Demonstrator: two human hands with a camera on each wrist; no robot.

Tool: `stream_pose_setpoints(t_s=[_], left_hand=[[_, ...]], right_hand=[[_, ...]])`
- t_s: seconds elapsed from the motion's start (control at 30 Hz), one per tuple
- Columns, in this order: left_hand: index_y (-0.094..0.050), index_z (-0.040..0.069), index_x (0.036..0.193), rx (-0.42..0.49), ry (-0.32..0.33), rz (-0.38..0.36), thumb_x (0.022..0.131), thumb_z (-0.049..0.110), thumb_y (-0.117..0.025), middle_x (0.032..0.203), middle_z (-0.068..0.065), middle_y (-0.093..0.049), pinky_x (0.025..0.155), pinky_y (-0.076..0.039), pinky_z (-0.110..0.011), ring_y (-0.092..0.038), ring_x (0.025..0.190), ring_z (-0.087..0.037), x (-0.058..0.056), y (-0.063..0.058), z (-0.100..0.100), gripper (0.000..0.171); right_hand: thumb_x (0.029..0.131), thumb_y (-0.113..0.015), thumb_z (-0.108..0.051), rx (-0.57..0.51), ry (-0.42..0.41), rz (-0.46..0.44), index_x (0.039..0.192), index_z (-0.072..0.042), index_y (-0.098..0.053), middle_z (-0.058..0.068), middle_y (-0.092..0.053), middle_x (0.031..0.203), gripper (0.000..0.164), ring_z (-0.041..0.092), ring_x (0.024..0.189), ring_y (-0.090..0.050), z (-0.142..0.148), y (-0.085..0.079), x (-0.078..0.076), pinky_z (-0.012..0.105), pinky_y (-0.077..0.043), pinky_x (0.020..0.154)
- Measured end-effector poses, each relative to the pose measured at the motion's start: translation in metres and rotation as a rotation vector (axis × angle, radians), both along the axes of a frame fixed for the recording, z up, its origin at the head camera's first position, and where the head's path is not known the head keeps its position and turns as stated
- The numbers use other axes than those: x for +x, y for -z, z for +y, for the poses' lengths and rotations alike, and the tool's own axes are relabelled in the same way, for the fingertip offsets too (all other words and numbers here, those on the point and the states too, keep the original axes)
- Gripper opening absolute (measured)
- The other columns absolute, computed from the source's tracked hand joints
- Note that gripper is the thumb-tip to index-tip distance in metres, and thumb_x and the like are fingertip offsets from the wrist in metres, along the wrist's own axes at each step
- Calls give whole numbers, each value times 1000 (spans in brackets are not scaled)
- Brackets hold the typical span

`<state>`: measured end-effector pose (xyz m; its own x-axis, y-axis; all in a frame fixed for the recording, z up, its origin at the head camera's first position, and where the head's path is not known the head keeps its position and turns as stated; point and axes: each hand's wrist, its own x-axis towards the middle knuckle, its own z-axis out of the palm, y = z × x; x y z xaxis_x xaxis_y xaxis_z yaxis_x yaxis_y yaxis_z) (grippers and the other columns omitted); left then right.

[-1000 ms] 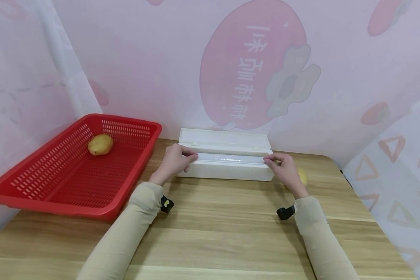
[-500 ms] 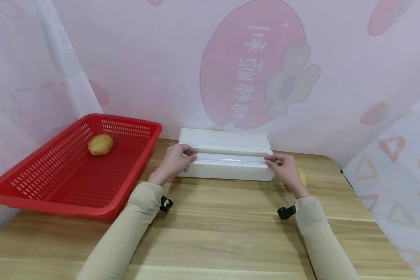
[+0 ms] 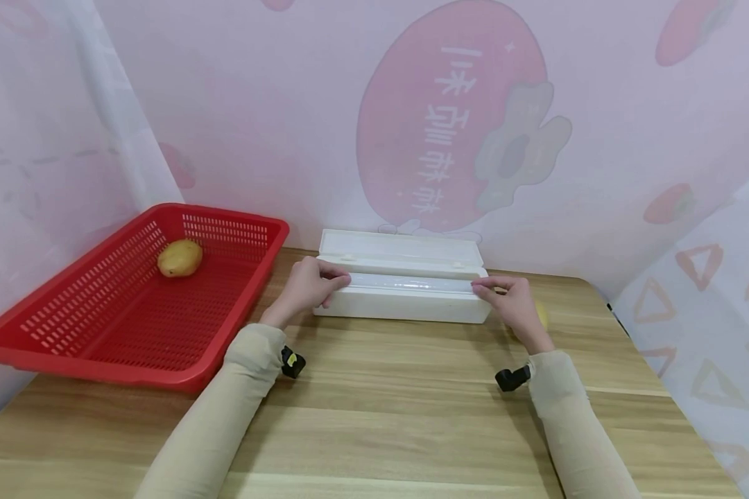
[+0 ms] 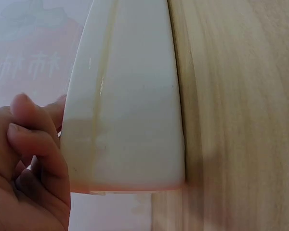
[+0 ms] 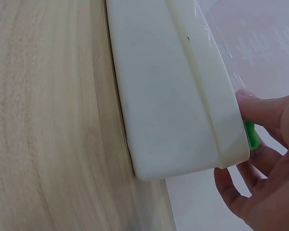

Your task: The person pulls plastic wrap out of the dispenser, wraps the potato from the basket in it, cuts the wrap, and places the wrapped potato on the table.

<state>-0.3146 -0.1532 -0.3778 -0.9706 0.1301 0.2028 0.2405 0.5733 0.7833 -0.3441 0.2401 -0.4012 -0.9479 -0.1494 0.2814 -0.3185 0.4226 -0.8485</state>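
Observation:
A long white plastic wrap box stands at the back of the table with its lid raised. Shiny clear plastic wrap stretches along its top opening. At the left end, my left hand pinches the wrap's edge between thumb and fingers; its grip is partly hidden in the left wrist view. My right hand pinches the other end of the wrap. In the right wrist view, a small green piece shows between that hand and the box.
On the left stands a red slotted basket holding a potato. Another yellowish round thing is mostly hidden behind my right hand. A patterned pink curtain hangs behind the wooden table.
My left hand and wrist have shifted slightly left, and its fingers have moved a little. The right hand has barely moved, and the box and basket stay in place.

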Motion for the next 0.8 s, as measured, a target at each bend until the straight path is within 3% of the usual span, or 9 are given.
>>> stream_pose_setpoints(t_s=[0.33, 0.57, 0.8], left_hand=[[-77, 9, 103, 39, -15, 12, 94, 25, -70, 56, -9, -59, 40, -36, -25, -52, 41, -19, 1, 1, 1, 20], [-76, 7, 103, 68, -51, 44, 95, 23, -68, 70, -8, -65, 41, -37, -26, -56, 45, -20, 2, 2, 3, 19], [-76, 9, 102, 64, -58, 43, 95, 24, -68, 67, -9, -63, 42, -37, -26, -56, 45, -20, 1, 3, 3, 18]], right_hand=[[93, -71, -19, 31, 16, 18, 104, -1, -74, 12, -69, 111, 21, 23, 110, -55, -3, -1, 2, 34, -45, 85], [93, -71, -19, 89, -27, 41, 109, -2, -74, 12, -68, 115, 23, 25, 118, -52, -1, -3, 2, 44, -43, 94], [94, -70, -16, 112, -59, 41, 106, 0, -74, 12, -69, 113, 21, 26, 122, -50, 0, -5, 3, 47, -41, 96]])
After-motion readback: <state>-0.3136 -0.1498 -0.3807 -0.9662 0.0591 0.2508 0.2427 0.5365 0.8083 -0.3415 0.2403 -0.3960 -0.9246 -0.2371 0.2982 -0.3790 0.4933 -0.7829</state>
